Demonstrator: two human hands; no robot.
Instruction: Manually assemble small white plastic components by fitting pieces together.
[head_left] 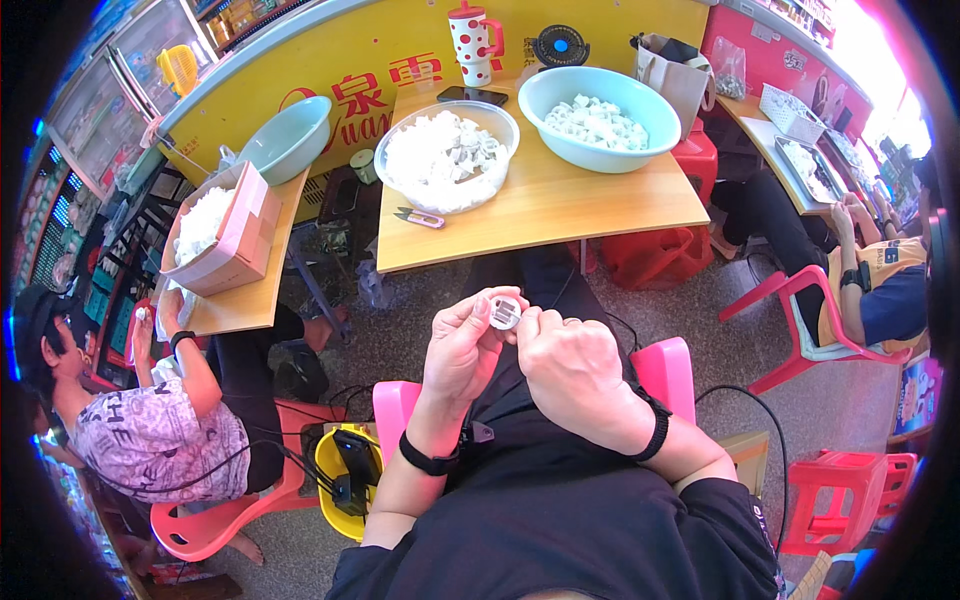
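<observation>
Above my lap, my left hand pinches a small round whitish plastic piece with slots in its face. Close against the right side of that piece is my right hand, its fingers curled closed. What its fingertips grip, if anything, is hidden behind the knuckles. On the wooden table in front of me stands a clear round tub heaped with small white pieces. To its right a pale blue basin holds more white pieces. Small thread snips lie near the table's left front edge.
A red-lidded polka-dot tumbler, a dark phone and a small black fan are at the table's back. People sit working at tables on both sides. A cardboard box stands left. Black cables run beside my pink chair.
</observation>
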